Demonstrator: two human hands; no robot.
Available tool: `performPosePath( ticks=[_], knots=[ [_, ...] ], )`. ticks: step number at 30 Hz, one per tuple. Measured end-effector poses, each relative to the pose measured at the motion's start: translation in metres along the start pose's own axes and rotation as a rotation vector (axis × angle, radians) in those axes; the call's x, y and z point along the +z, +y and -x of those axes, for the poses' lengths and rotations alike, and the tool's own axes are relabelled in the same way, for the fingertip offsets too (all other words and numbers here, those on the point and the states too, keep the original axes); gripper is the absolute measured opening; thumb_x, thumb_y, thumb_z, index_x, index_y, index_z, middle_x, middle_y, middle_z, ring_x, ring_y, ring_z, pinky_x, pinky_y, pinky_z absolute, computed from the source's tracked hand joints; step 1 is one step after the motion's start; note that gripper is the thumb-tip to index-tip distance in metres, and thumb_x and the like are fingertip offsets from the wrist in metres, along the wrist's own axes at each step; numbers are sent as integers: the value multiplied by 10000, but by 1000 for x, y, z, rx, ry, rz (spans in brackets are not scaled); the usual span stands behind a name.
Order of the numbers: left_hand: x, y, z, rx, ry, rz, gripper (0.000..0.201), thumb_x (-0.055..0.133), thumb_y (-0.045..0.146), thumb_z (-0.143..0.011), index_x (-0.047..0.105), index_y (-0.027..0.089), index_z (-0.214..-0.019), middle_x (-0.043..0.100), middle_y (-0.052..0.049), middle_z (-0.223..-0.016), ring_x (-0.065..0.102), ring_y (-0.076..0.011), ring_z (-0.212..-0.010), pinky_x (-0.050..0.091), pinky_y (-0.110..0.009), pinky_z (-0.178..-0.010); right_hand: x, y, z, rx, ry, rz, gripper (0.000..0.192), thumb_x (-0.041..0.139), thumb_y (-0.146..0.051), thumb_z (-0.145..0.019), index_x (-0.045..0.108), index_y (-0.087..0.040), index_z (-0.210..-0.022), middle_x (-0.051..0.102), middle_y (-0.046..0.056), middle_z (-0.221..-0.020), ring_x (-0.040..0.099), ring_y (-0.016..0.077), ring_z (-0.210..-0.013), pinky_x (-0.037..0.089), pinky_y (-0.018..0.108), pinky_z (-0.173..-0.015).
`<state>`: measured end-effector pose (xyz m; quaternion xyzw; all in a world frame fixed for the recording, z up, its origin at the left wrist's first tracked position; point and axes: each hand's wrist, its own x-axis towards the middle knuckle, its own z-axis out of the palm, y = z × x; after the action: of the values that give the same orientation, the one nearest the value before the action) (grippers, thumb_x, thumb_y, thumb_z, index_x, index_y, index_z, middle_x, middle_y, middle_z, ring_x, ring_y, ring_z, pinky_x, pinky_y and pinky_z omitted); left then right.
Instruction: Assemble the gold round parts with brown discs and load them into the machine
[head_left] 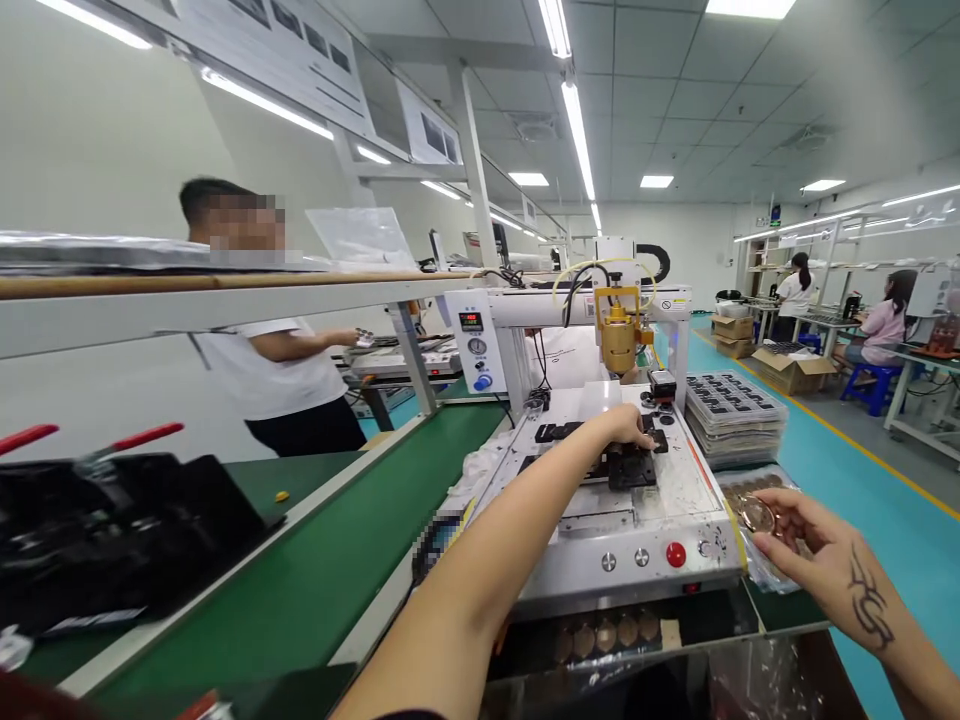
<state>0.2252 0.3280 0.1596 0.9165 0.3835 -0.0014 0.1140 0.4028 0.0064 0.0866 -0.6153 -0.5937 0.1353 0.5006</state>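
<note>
A: Where is the left hand (pixel 626 425)?

B: Stretched forward over the white bench-top machine (pixel 637 520), at about twelve o'clock from the person. Its fingers are curled down onto the black rectangular fixture block (pixel 631 468) on the machine's plate, touching its far edge. Whether they pinch anything small there, I cannot tell; the fingertips are hidden.

A: And the right hand (pixel 806 545)?

B: Low at about three o'clock, just off the machine's right edge. Thumb and forefinger are pressed together on a small round disc with a clear shiny face (pixel 757 514), held up on its rim; the other fingers are loosely curled.

A: What lies under that hand?

B: A clear plastic bag of similar small round pieces (pixel 750 490), beside the machine's right front corner. Beyond it, toward one o'clock, stands a stack of grey moulded trays (pixel 735 415).

A: What else is on the machine?

B: A yellow dispensing head (pixel 619 335) hangs from the gantry past the left hand, well clear of it. On the front panel sits a red round button (pixel 676 554).

A: Anything at the left?

B: A green conveyor belt (pixel 330 560) runs from seven o'clock to eleven, and a person in a white shirt (pixel 277 370) works at ten o'clock.
</note>
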Motion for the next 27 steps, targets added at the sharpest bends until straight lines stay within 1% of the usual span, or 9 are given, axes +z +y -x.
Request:
performPosePath(
  ticks=[2,5,8,11,14,16,19,23,27],
  knots=[
    [-5,-2,-8,-17,-53,-19,430,900,586,-669,831,181,-799,820,-77,-878,738,-285,-889,532,-308,-792,-7,7,-5,25,31,-3,499,761,-565,-899,714,-222,-1257,686,30,-814,663,221,-704,573,332,-610],
    [-11,-2,-15,-31,-95,-39,400,934,541,-629,820,183,-765,815,-67,-861,738,-308,-934,539,-331,-838,-2,7,-19,27,70,-33,494,757,-596,-875,737,-219,-1193,702,36,-809,666,226,-704,565,340,-614],
    [-9,2,-16,-41,-103,-45,368,923,494,-705,790,165,-800,802,-59,-887,739,-288,-951,557,-382,-898,11,7,-41,4,74,-79,502,763,-594,-860,726,-201,-1169,709,40,-816,655,219,-702,558,341,-631],
    [-5,9,-9,-41,-63,-16,311,800,455,-904,740,151,-879,779,-43,-938,733,-224,-923,574,-421,-913,28,13,-68,-34,18,-67,505,739,-564,-891,686,-176,-1209,687,31,-819,624,198,-694,531,324,-631],
    [-5,13,5,-13,60,75,265,797,396,-893,723,146,-845,771,-53,-903,725,-220,-890,570,-383,-869,49,25,-103,-96,-23,-46,492,692,-566,-895,669,-160,-1172,670,32,-823,577,183,-669,493,313,-609],
    [-12,13,19,25,177,169,221,806,349,-834,736,141,-863,780,-72,-907,721,-228,-896,555,-339,-830,64,31,-129,-131,-62,-25,467,698,-552,-870,678,-162,-1127,673,35,-831,565,181,-673,481,311,-617],
    [-26,9,48,93,326,329,280,748,327,-814,741,143,-1026,792,-81,-976,724,-219,-890,538,-292,-752,86,36,-170,-185,-173,39,394,765,-479,-834,706,-175,-1077,689,39,-874,578,186,-736,489,311,-672],
    [-43,2,99,156,412,467,316,727,345,-809,706,182,-1079,782,-65,-982,718,-193,-820,528,-275,-688,108,38,-218,-213,-387,132,296,787,-423,-913,704,-162,-1025,684,20,-907,622,164,-765,533,312,-719],
    [-43,-10,157,180,473,551,291,729,356,-807,683,199,-1048,741,-49,-963,674,-172,-799,539,-299,-745,115,41,-241,-238,-595,196,286,719,-428,-1016,703,-146,-1063,705,13,-932,677,158,-766,588,322,-726]
  ],
)
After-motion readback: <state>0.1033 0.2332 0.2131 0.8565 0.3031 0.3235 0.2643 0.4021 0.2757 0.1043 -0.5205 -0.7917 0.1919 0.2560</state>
